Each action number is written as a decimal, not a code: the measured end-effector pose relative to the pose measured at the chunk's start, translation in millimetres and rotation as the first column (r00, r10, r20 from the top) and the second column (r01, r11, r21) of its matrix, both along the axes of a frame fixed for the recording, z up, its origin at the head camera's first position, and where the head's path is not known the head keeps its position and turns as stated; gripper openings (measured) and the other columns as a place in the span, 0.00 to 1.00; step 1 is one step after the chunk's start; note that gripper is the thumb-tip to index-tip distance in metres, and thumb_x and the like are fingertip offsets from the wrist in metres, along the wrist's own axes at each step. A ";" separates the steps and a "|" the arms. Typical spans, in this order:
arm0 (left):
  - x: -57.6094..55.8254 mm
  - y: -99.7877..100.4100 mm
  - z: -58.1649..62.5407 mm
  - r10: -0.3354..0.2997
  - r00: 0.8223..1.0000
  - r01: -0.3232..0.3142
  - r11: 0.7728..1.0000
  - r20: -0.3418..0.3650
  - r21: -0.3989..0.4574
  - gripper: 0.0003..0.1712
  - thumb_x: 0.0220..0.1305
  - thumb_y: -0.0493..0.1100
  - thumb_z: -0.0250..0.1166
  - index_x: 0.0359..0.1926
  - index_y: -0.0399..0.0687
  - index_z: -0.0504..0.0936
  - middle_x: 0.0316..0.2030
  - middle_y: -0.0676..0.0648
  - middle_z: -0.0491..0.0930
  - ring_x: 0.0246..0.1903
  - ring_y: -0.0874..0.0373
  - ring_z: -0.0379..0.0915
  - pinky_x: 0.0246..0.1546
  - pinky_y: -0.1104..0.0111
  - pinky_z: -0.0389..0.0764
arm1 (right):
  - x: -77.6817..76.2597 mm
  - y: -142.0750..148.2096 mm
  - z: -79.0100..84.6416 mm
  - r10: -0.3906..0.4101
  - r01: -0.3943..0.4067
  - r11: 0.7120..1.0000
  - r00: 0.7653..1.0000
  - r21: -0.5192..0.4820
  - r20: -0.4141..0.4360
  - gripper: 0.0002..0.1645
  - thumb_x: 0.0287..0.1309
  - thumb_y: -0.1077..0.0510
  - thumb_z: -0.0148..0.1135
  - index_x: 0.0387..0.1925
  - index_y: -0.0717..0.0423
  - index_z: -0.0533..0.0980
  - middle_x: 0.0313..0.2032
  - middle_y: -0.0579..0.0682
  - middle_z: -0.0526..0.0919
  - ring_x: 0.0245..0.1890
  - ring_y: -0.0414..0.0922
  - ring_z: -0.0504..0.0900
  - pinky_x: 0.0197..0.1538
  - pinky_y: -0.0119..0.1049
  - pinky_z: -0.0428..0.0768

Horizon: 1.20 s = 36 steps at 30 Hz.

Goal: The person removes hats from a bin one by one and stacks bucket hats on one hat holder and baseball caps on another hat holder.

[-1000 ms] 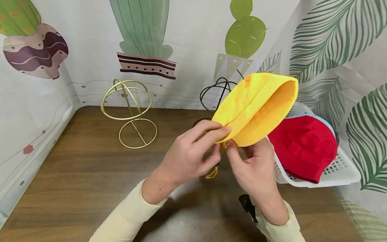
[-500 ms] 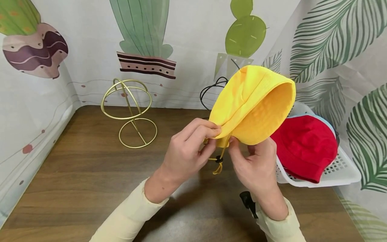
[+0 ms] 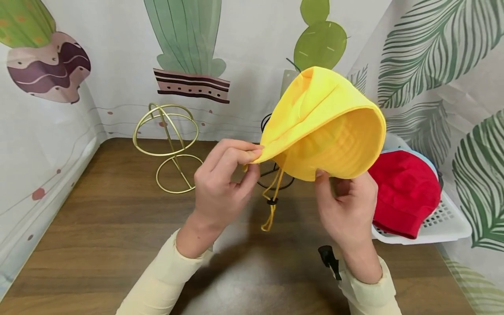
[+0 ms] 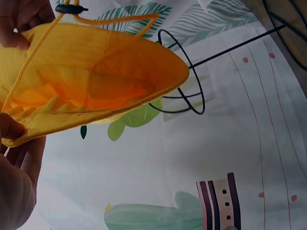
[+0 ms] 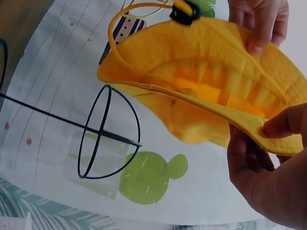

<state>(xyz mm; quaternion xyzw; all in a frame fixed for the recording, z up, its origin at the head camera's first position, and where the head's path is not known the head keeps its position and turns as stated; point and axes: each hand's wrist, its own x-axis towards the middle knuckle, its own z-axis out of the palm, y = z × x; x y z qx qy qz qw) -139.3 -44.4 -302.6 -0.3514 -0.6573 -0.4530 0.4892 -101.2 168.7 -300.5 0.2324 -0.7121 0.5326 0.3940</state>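
Note:
A yellow bucket hat [image 3: 334,135] is held up above the table, tilted so its hollow inside faces down and toward me. My left hand [image 3: 224,188] pinches the brim's left corner between thumb and fingers. My right hand [image 3: 348,210] grips the near right part of the brim, thumb on the inner side. From inside the hat hangs a yellow chin cord [image 3: 267,223] with a black cord lock [image 3: 272,201]. In the right wrist view, the brim [image 5: 192,105] stretches between both hands. Behind the hat stands a black wire hat stand [image 5: 100,132], mostly covered in the head view.
A gold wire hat stand [image 3: 169,144] is at the back left of the wooden table [image 3: 98,227]. To the right, a white basket [image 3: 453,229] holds a red hat [image 3: 409,192] with a light blue edge [image 3: 423,159] showing behind it. Printed cloth hangs around the table.
My left hand has moved left and slightly up, my right hand a little right. The hat is spread wider and raised, and its cord now dangles free below it.

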 end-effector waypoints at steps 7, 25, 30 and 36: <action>-4.0 -7.8 3.4 0.055 0.998 -0.056 0.993 0.014 0.100 0.03 0.66 0.28 0.66 0.37 0.34 0.86 0.37 0.39 0.85 0.39 0.48 0.87 0.47 0.66 0.86 | -1.4 2.5 7.0 -0.150 0.152 0.986 0.988 -0.065 0.034 0.13 0.60 0.74 0.59 0.47 0.77 0.78 0.41 0.59 0.85 0.34 0.46 0.81 0.44 0.31 0.84; -12.9 -25.6 7.2 0.132 0.983 -0.161 0.953 0.128 0.257 0.05 0.65 0.31 0.68 0.36 0.40 0.90 0.38 0.46 0.90 0.28 0.52 0.70 0.33 0.71 0.67 | -21.0 34.8 4.0 -0.345 0.345 0.918 0.938 -0.194 0.031 0.13 0.65 0.70 0.67 0.43 0.81 0.75 0.43 0.47 0.88 0.42 0.48 0.88 0.51 0.32 0.86; -13.4 -30.5 6.0 -0.012 0.978 -0.058 0.944 0.210 0.325 0.05 0.67 0.30 0.68 0.38 0.37 0.90 0.40 0.45 0.89 0.27 0.56 0.74 0.26 0.73 0.75 | -24.0 40.9 4.2 -0.265 0.258 0.930 0.964 -0.261 0.012 0.14 0.63 0.73 0.69 0.45 0.80 0.75 0.43 0.55 0.88 0.43 0.52 0.88 0.55 0.37 0.87; -14.2 -31.5 5.1 -0.093 0.968 0.000 0.930 0.234 0.368 0.06 0.65 0.26 0.66 0.38 0.35 0.89 0.41 0.44 0.88 0.38 0.52 0.84 0.33 0.70 0.84 | -27.6 49.2 0.6 -0.193 0.203 0.917 0.979 -0.343 0.064 0.12 0.63 0.71 0.70 0.45 0.74 0.77 0.41 0.58 0.87 0.38 0.50 0.86 0.51 0.35 0.86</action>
